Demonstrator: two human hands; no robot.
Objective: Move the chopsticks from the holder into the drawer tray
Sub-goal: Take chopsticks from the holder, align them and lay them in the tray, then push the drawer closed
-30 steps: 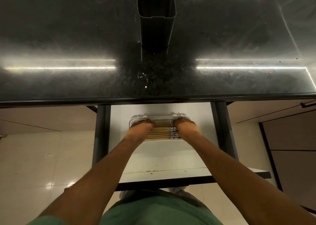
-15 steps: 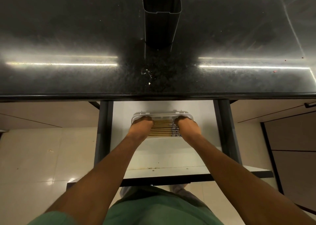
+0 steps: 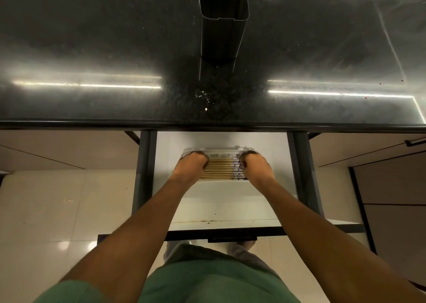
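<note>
Your left hand (image 3: 191,165) and right hand (image 3: 254,166) curl over opposite ends of the chopsticks (image 3: 219,170), which lie side by side in the white tray (image 3: 221,151) toward the drawer's (image 3: 228,212) rear edge. The dark holder (image 3: 222,21) stands on the bench's (image 3: 92,49) far edge.

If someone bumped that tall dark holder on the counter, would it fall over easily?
Probably fairly easily. The holder stands tall and narrow on a small base, and no chopsticks show in it, so it is likely light. The polished counter looks slick, so a low nudge might slide it rather than tip it.
</note>
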